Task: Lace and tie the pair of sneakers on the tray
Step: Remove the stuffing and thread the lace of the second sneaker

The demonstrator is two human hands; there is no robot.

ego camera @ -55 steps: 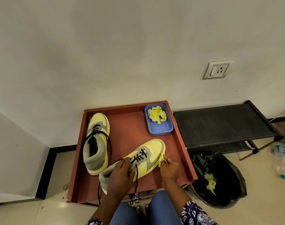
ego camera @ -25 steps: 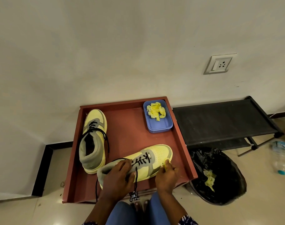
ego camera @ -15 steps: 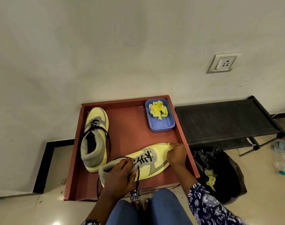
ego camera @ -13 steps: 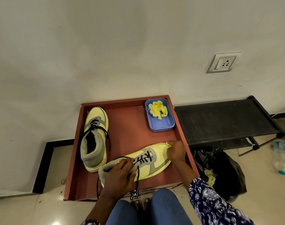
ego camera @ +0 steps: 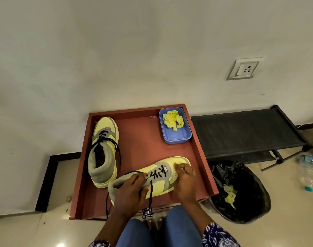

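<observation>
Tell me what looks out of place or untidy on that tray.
The near sneaker lies askew across the tray, and its black lace hangs loose over the tray's front edge. The far sneaker has untied laces looping off its sides. A blue tub of crumpled yellow paper sits in the far right corner.
</observation>
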